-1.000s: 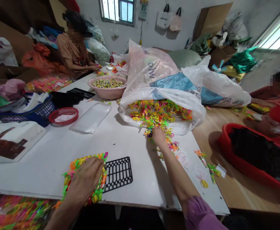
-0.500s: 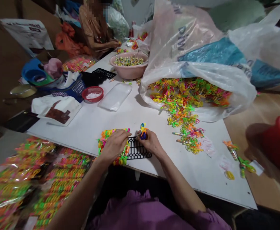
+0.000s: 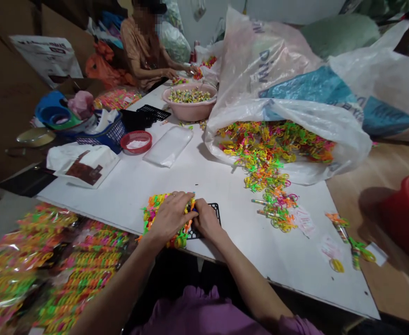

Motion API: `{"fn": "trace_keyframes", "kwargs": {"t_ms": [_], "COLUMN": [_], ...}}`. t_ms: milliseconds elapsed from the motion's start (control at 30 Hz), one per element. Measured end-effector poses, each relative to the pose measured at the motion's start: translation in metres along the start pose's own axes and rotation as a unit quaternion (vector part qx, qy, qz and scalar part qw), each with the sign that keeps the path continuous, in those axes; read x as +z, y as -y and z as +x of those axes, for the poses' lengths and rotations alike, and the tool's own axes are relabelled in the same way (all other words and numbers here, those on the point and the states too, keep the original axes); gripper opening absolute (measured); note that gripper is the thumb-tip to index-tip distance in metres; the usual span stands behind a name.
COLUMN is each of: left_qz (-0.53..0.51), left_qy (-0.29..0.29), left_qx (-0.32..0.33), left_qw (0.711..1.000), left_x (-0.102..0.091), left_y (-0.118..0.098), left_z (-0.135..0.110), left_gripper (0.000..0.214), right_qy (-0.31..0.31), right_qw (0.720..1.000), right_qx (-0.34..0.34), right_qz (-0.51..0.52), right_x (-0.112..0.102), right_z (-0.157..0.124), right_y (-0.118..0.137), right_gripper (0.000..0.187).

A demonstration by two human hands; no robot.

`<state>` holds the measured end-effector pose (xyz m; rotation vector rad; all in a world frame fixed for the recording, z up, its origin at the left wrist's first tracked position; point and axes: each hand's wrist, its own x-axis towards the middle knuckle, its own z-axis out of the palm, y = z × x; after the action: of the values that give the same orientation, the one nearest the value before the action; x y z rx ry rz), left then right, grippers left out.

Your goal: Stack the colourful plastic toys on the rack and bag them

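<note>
- Left hand lies flat, fingers together, pressing neon plastic loops onto the white table
- Right hand curls against a black plastic grid beside the loops (what it pinches is hidden, so I cannot tell)

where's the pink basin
In the head view, the pink basin sits on the far part of the white table, just left of the big plastic sack.

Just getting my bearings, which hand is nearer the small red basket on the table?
The left. The left hand rests on the colored plastic strip, with the small red basket ahead and to its left; the right hand is farther away, at the black plastic grid.
</note>
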<state>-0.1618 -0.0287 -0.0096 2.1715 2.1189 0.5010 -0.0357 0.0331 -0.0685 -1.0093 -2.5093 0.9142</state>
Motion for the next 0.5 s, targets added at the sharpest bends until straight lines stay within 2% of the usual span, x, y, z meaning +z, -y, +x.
{"fn": "trace_keyframes", "kwargs": {"t_ms": [100, 267, 367, 433, 500], "left_qz": [-0.009, -0.045, -0.051, -0.057, -0.066], "left_qy": [-0.021, -0.088, -0.128, -0.133, -0.137], "left_qx": [0.014, 0.068, 0.072, 0.078, 0.09], "left_qw": [1.0, 0.993, 0.988, 0.986, 0.984], "left_x": [0.001, 0.011, 0.016, 0.017, 0.017], "left_y": [-0.001, 0.007, 0.013, 0.016, 0.017], "left_z": [-0.002, -0.004, -0.001, 0.002, 0.003], "left_gripper": [0.036, 0.021, 0.022, 0.02, 0.017], "right_qy": [0.001, 0.002, -0.002, 0.015, 0.044], "right_qw": [1.0, 1.0, 0.999, 0.999, 0.996], "right_qx": [-0.001, -0.003, -0.004, -0.027, -0.069], "right_qz": [-0.009, -0.024, -0.045, -0.022, 0.018], "right_x": [0.0, 0.005, 0.005, -0.001, -0.017], "right_z": [-0.002, 0.001, 0.007, 0.01, 0.013], "right_y": [0.001, -0.001, -0.002, -0.007, -0.018], "right_gripper": [0.019, 0.024, 0.027, 0.021, 0.014]}}
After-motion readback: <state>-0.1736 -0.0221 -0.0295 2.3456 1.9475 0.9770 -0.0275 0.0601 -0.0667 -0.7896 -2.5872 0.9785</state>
